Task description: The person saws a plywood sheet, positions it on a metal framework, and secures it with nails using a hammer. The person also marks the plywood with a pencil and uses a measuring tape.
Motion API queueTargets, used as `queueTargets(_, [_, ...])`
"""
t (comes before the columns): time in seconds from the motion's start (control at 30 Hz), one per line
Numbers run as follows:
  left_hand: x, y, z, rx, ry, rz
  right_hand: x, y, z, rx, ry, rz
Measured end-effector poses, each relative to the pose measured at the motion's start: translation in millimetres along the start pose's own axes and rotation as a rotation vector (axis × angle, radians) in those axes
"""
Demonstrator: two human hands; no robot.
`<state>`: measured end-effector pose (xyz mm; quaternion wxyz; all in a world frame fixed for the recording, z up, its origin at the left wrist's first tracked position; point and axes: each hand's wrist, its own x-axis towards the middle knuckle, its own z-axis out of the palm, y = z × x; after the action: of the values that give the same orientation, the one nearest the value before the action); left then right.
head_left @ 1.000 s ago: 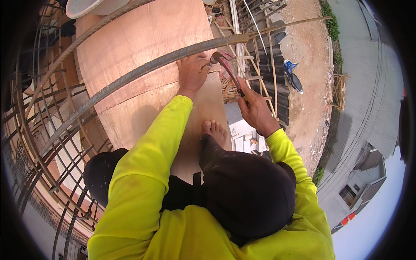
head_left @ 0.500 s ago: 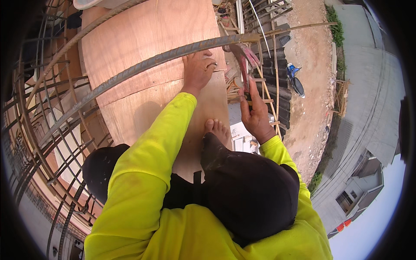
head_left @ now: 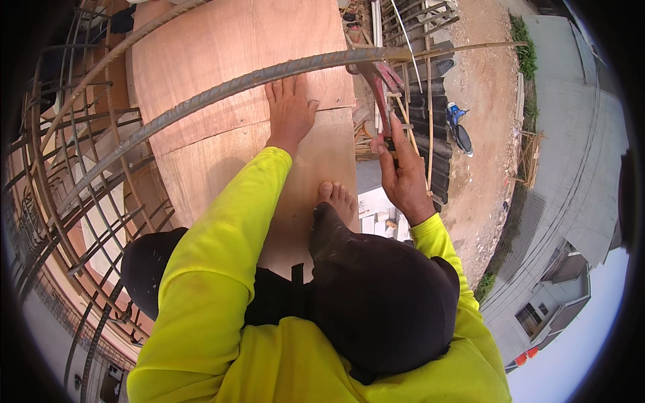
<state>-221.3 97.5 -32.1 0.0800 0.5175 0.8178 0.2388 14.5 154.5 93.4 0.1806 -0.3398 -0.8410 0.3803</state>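
Note:
My left hand (head_left: 291, 115) lies flat on a plywood sheet (head_left: 201, 94), fingers stretched forward and thumb out to the side. Its fingertips reach the line of a ribbed steel bar (head_left: 222, 93) that crosses in front of the view. Beside the sheet's right edge, my right hand (head_left: 406, 176) is closed around the handle of a reddish claw hammer (head_left: 380, 94). The hammer points away from me, its head partly behind the bar's end. A seam runs across the wood just below my left hand, with a nearer plywood panel (head_left: 222, 158) on this side.
My bare foot (head_left: 338, 199) rests on the nearer panel. A rebar cage (head_left: 80, 168) stands along the left. Past the right edge there is a drop to dark corrugated roofing (head_left: 433, 134), a dirt road (head_left: 480, 161) and a parked blue motorbike (head_left: 458, 127). Wooden poles stick up there.
My left hand has shifted left from near the sheet's right edge, and its curled fingers have straightened out flat. My right hand keeps the hammer in nearly the same place.

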Motion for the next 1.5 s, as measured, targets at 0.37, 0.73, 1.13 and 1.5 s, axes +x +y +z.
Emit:
queueTargets(0.37, [2,-2,-6,0.043,-0.151,-0.01,0,12,6,-0.197,-0.209,0.118])
queueTargets(0.73, [-4,-19,-17,0.077,-0.146,0.106,-13,24,18,-0.221,-0.25,0.14])
queueTargets(1.13, [21,-79,-96,-0.028,-0.246,0.372,-22,50,23,-0.045,0.026,-0.099])
queueTargets(1.5, [-134,-105,-146,-0.1,-0.631,0.212,-45,30,22,0.088,-0.163,0.347])
